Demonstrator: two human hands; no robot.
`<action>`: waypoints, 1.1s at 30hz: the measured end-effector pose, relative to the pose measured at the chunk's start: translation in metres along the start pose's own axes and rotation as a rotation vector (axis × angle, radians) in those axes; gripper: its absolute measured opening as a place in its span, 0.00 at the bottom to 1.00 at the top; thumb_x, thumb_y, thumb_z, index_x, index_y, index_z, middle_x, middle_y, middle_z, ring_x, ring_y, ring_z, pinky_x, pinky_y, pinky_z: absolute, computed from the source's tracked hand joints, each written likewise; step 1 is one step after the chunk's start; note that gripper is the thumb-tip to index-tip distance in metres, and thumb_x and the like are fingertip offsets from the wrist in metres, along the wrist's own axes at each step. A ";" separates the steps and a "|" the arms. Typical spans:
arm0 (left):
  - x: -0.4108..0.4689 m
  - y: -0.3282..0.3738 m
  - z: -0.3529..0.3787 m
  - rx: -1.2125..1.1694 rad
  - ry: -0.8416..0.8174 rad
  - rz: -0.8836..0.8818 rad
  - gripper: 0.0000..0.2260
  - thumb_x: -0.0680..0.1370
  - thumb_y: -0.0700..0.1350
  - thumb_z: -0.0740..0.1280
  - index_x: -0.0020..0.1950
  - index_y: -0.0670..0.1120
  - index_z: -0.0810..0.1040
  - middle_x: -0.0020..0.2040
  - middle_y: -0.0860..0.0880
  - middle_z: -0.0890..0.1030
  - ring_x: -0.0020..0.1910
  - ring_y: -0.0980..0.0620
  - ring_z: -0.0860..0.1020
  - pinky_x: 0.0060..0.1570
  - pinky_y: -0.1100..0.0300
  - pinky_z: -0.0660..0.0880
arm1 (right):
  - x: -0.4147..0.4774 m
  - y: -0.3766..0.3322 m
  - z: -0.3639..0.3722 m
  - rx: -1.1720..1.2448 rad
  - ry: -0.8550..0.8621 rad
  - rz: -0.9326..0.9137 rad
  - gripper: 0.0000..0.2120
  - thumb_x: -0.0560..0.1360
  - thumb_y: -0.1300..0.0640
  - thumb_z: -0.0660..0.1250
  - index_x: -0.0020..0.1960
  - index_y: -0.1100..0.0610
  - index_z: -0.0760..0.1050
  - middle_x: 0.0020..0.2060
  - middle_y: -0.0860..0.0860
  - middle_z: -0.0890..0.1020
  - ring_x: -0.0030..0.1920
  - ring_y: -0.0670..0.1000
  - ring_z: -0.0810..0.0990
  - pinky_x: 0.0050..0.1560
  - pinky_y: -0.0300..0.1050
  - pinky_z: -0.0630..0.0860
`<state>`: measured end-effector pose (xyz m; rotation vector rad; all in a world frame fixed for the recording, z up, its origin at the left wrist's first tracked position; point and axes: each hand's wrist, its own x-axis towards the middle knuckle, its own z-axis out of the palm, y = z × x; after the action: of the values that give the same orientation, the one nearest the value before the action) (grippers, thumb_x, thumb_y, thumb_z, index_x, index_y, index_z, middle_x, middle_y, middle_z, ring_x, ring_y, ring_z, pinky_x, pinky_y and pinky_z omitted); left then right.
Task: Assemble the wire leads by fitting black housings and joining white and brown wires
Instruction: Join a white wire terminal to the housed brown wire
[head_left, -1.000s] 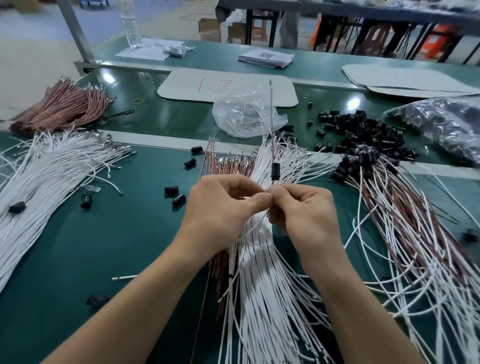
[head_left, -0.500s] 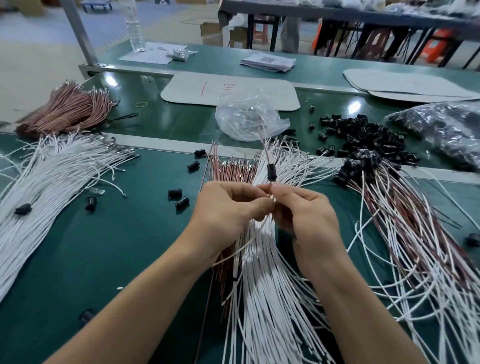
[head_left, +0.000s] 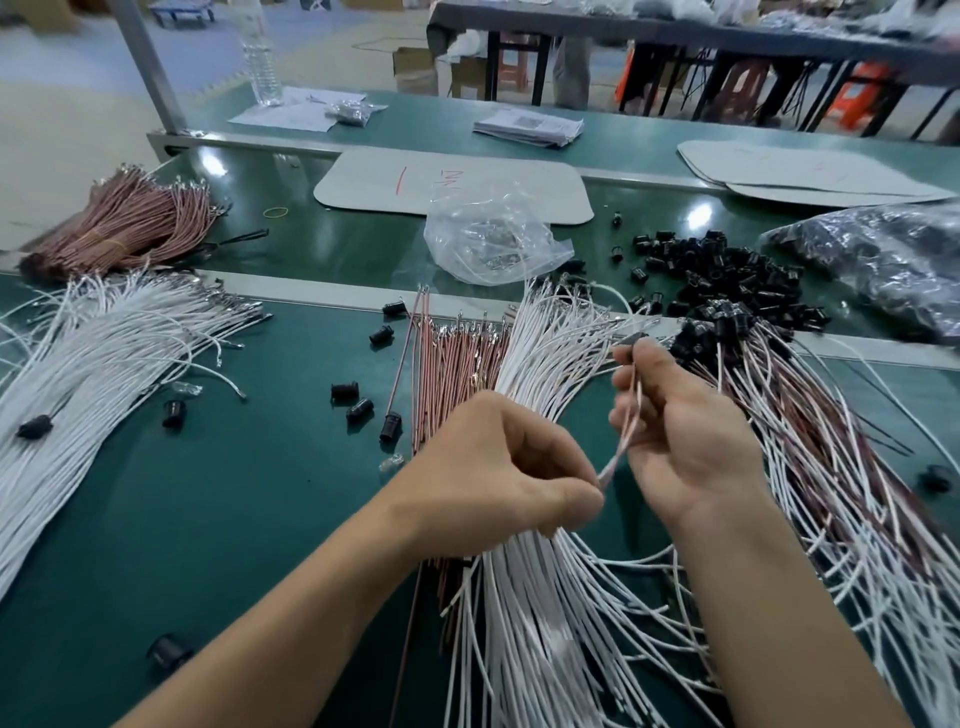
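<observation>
We are holding one thin white-and-brown wire lead above the loose white wire bundle, left hand pinching its lower end, right hand gripping near its blurred top. Seemingly finished, it is calling for setting onto the housed-lead heap rightward.

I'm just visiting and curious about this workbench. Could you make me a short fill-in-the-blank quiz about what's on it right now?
1. The loose housings heaped beyond the hands are coloured ___.
2. The bundled wires at the far left of the table are ___, not white.
3. The left hand pinches the wire pair at its ___ end, while the right hand grips it higher up.

Missing words: black; brown; lower.
</observation>
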<state>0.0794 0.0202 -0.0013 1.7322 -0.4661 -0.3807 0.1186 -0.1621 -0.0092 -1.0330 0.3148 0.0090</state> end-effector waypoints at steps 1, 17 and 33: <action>-0.001 0.001 0.002 -0.027 -0.034 0.013 0.01 0.73 0.40 0.76 0.42 0.46 0.88 0.35 0.47 0.86 0.33 0.51 0.83 0.37 0.61 0.79 | 0.002 -0.002 -0.002 0.019 -0.006 0.011 0.14 0.67 0.52 0.73 0.46 0.61 0.81 0.30 0.50 0.81 0.24 0.42 0.72 0.29 0.33 0.71; 0.015 -0.010 -0.022 -0.495 0.472 -0.099 0.09 0.74 0.43 0.73 0.52 0.41 0.86 0.39 0.46 0.84 0.34 0.53 0.79 0.40 0.64 0.78 | -0.017 -0.002 0.009 -0.275 -0.524 0.417 0.13 0.76 0.55 0.68 0.42 0.65 0.83 0.23 0.52 0.75 0.15 0.43 0.64 0.17 0.35 0.62; 0.015 -0.015 -0.024 -0.325 0.458 -0.149 0.05 0.75 0.41 0.75 0.40 0.43 0.88 0.33 0.43 0.84 0.30 0.52 0.80 0.32 0.64 0.77 | -0.015 0.022 0.018 -0.498 -0.299 -0.031 0.12 0.80 0.61 0.70 0.40 0.58 0.87 0.31 0.55 0.83 0.27 0.51 0.76 0.32 0.45 0.73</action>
<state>0.1058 0.0360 -0.0114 1.4780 0.0565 -0.1438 0.1054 -0.1341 -0.0152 -1.5087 0.0184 0.2214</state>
